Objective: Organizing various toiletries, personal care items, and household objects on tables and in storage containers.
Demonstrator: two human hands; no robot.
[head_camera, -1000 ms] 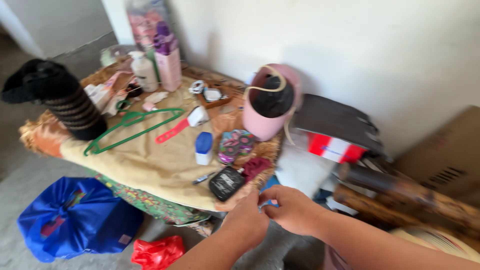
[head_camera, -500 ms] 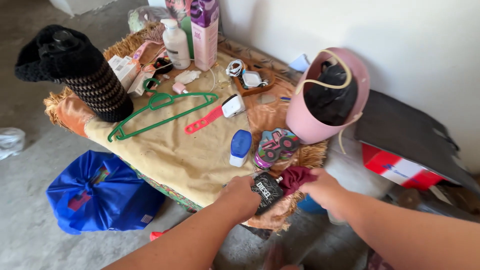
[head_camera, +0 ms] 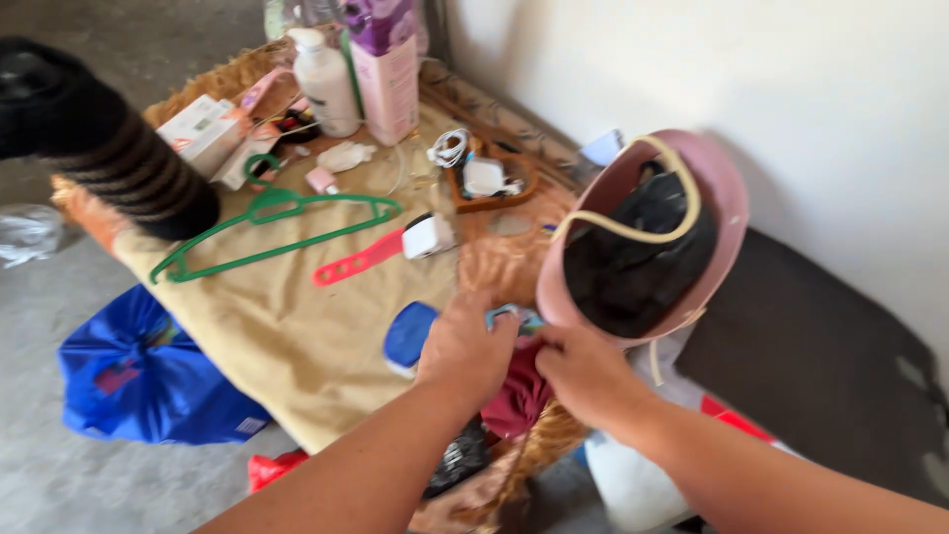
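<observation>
My left hand (head_camera: 467, 346) lies knuckles up on the table's near edge, its fingers curled over a colourful pouch (head_camera: 506, 314) and the top of a maroon cloth (head_camera: 519, 400). What the fingers grip is hidden. My right hand (head_camera: 588, 376) pinches the maroon cloth from the right, just below a tilted pink bucket (head_camera: 727, 198) with a black bag (head_camera: 633, 257) inside. A white bottle with a blue cap (head_camera: 407, 336) lies just left of my left hand. A black pouch (head_camera: 460, 460) shows under my left forearm.
On the tan cloth lie a green hanger (head_camera: 267, 227) and a red-handled brush (head_camera: 376, 252). A black crocheted bottle cover (head_camera: 109, 148), a lotion bottle (head_camera: 321, 84) and a pink carton (head_camera: 386, 74) stand behind. A blue bag (head_camera: 138, 376) and a red bag (head_camera: 272, 470) sit on the floor.
Both hands moved up from the table's front edge to the maroon cloth and colourful pouch by the bucket. The view shifted closer and rightward.
</observation>
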